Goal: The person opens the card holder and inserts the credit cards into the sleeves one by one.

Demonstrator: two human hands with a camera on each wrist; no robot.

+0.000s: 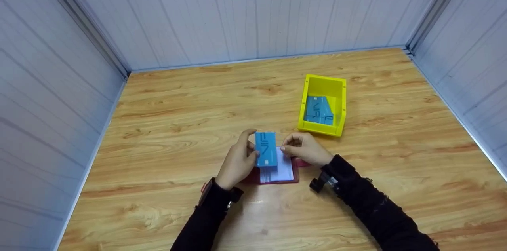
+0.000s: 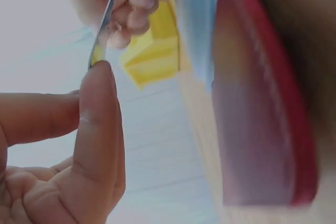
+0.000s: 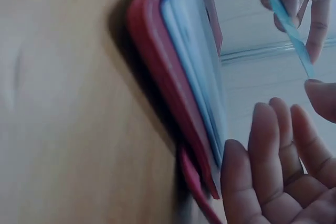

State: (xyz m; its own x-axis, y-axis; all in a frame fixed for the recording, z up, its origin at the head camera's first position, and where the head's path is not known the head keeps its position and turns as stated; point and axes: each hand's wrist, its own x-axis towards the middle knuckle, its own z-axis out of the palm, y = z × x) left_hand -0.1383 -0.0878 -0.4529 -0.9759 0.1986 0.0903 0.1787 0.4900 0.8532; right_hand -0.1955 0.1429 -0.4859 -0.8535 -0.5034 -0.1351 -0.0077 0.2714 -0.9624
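Note:
My left hand pinches a blue card with dark lettering, held upright above a red card holder. In the left wrist view the card shows edge-on, gripped between thumb and fingers. The card holder lies open on the table, with whitish sleeves or pages showing below the card; its left part is hidden by my left hand. Close to the card's right side is my right hand, fingers loosely bent. The right wrist view shows its fingers holding nothing; whether its thumb touches the card is unclear.
A yellow bin stands on the wood-patterned table behind my right hand, with several blue cards inside. A red strap sticks out right of the holder. Pale panel walls border the table at back and sides.

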